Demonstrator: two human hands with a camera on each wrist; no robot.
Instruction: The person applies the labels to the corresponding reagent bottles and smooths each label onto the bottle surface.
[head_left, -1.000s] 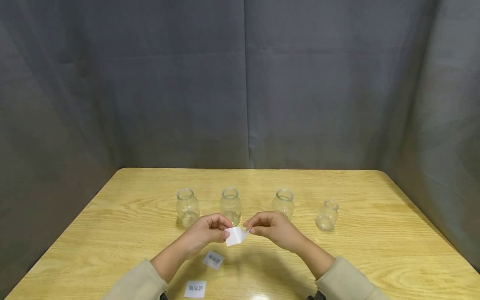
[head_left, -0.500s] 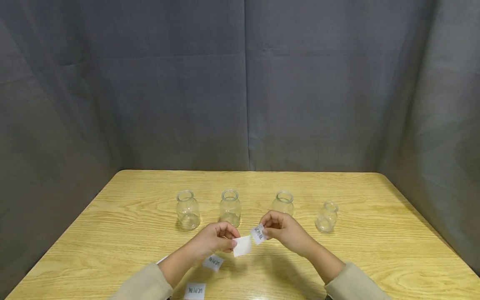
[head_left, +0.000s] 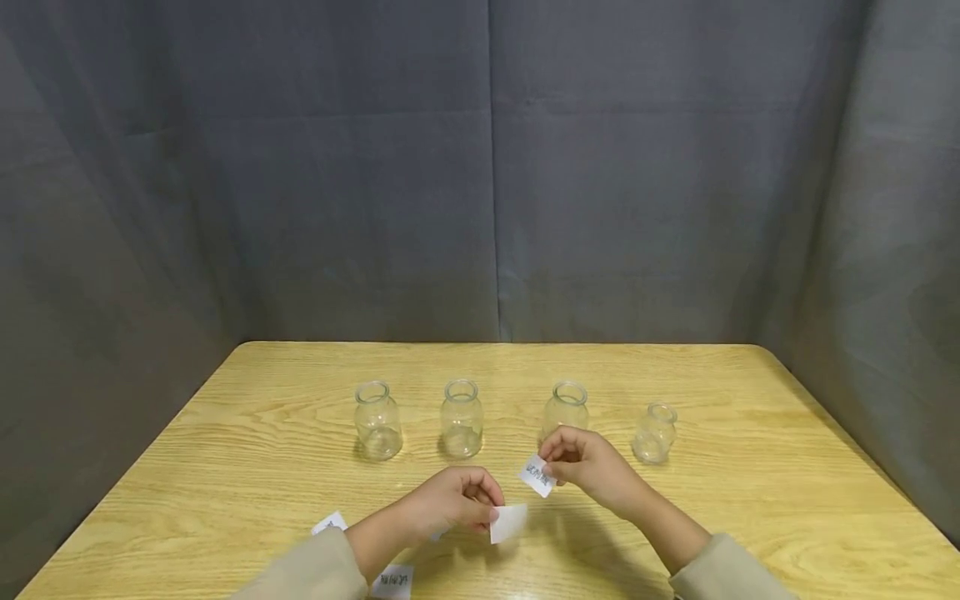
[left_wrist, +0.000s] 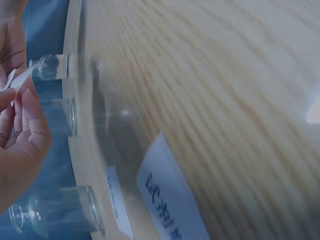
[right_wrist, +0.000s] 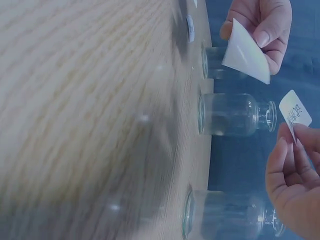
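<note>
Left hand (head_left: 457,504) is pinching a blank white paper square (head_left: 509,523), thumb against curled fingers. Right hand (head_left: 588,467) is pinching a handwritten white label (head_left: 536,477), thumb and fingertips closed on its edge; label is hanging above the wooden table (head_left: 247,433), apart from the square, near the third glass jar (head_left: 566,407). First jar (head_left: 378,425), second jar (head_left: 461,423) and fourth jar (head_left: 655,435) are standing upright alongside; two more labels (head_left: 392,582) are lying by the left sleeve (head_left: 311,571).

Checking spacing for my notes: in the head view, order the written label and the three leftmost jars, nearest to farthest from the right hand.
1. Written label: pinched by the right hand.
2. Third jar from left: partly behind the hand.
3. Second jar from left: further left.
4. Leftmost jar: row's left end.
</note>
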